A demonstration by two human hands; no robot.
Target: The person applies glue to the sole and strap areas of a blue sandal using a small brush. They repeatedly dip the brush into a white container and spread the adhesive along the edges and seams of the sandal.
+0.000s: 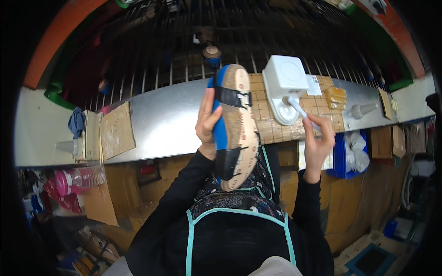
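My left hand (206, 123) is closed around the blue side of a sandal upper on a shoe last (242, 122). Its pale underside is turned up toward me, and black straps with ragged ends wrap over its edges. In my right hand (319, 142) a brush with a white handle (298, 107) is pinched between thumb and fingers. The brush's tip points down into the small round opening at the front of a white plastic dispenser (286, 78); the tip itself is hard to make out. The dispenser stands on a brown gridded mat (267, 131).
Behind the metal bench (170, 115) runs a rack of bars carrying another blue last (212, 54). A yellow block (336, 98) and a white nozzle-shaped piece (363, 110) lie to the right. Cardboard (118, 131) rests at left. Below hangs a blue bin (340, 158) with white bags.
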